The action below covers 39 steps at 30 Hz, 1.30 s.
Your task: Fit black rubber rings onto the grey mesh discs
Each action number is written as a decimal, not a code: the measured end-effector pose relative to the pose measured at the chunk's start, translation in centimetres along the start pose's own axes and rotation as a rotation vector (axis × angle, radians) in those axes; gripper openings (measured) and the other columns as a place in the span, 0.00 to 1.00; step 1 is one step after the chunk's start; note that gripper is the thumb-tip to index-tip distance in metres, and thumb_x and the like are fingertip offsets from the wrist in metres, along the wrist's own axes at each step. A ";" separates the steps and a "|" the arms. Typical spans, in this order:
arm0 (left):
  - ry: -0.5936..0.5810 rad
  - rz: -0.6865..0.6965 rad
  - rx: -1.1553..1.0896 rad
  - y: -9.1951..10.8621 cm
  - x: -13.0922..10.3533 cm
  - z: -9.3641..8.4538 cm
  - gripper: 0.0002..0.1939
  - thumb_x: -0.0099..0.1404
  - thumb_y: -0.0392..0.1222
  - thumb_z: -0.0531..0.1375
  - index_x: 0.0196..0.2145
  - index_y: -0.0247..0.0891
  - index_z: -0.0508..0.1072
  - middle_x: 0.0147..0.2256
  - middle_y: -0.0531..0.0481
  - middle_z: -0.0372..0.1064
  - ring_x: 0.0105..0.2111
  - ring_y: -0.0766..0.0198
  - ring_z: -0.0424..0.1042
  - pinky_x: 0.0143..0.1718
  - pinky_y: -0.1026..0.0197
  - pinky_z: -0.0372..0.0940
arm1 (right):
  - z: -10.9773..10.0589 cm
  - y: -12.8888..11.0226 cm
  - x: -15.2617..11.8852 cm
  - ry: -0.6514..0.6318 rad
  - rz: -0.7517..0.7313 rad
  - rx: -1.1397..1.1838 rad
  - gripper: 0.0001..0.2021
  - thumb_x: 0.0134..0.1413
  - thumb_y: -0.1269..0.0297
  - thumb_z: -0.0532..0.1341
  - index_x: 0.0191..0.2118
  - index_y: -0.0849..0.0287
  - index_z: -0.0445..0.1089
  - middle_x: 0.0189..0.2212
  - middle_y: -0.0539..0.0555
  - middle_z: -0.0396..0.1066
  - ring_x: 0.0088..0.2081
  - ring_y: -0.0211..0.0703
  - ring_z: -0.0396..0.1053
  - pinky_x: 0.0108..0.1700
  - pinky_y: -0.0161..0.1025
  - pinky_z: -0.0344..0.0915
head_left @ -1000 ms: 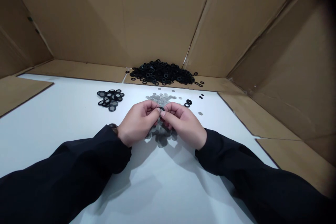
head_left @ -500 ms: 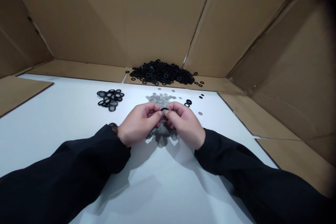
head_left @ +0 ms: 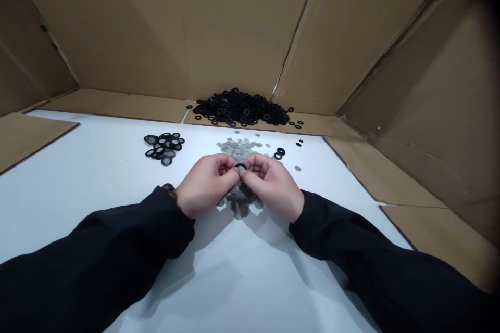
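Between my left hand (head_left: 207,183) and my right hand (head_left: 276,186), a black rubber ring (head_left: 240,165) is pinched with a grey disc showing inside it. Both thumbs press on the near side of the ring, and their tips almost meet. Fingers of both hands curl behind it, partly hidden. Below and beyond the hands, loose grey discs (head_left: 242,146) lie scattered over the white table (head_left: 219,281). My hands cover part of that pile. To the left sits a group of black rings with grey discs in them (head_left: 167,161).
A large heap of black rings (head_left: 242,109) lies at the back against the cardboard wall (head_left: 234,26). Two loose black rings (head_left: 278,156) lie right of the discs, near a stray grey disc (head_left: 298,168). Cardboard flaps (head_left: 414,223) border the table's right side.
The ring has shifted slightly left and tilted between my fingers. My right thumb has moved left, closer to my left thumb. The piles look the same.
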State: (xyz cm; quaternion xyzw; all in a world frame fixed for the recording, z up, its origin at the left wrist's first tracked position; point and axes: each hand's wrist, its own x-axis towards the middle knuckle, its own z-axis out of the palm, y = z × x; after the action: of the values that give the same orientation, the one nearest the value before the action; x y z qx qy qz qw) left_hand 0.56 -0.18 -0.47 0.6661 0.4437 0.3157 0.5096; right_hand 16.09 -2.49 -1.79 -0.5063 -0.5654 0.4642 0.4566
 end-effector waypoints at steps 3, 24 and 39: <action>0.025 0.030 0.080 0.0 0.0 0.0 0.06 0.58 0.40 0.57 0.28 0.36 0.70 0.20 0.54 0.64 0.18 0.70 0.61 0.17 0.67 0.54 | 0.0 0.0 0.0 0.021 0.002 0.000 0.08 0.47 0.64 0.64 0.30 0.59 0.64 0.19 0.44 0.61 0.21 0.31 0.57 0.22 0.31 0.53; -0.054 0.068 0.183 -0.3 -0.1 -0.5 0.09 0.61 0.42 0.54 0.26 0.36 0.67 0.20 0.55 0.60 0.21 0.70 0.58 0.21 0.67 0.52 | -0.4 -0.4 0.5 -0.086 0.157 0.041 0.11 0.52 0.61 0.63 0.27 0.60 0.62 0.17 0.44 0.61 0.19 0.30 0.57 0.21 0.29 0.54; -0.122 0.038 0.025 -0.6 0.0 -0.5 0.13 0.66 0.45 0.52 0.26 0.35 0.65 0.23 0.53 0.60 0.20 0.71 0.56 0.20 0.67 0.54 | -0.8 -0.6 0.6 -0.070 0.127 -0.001 0.10 0.50 0.61 0.62 0.26 0.60 0.64 0.15 0.43 0.58 0.17 0.29 0.52 0.20 0.30 0.49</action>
State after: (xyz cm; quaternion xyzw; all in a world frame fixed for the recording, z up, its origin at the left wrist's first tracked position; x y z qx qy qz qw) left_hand -0.01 0.08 -0.94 0.6988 0.4031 0.2787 0.5211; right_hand 16.74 -1.87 -1.09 -0.5250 -0.5480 0.5094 0.4057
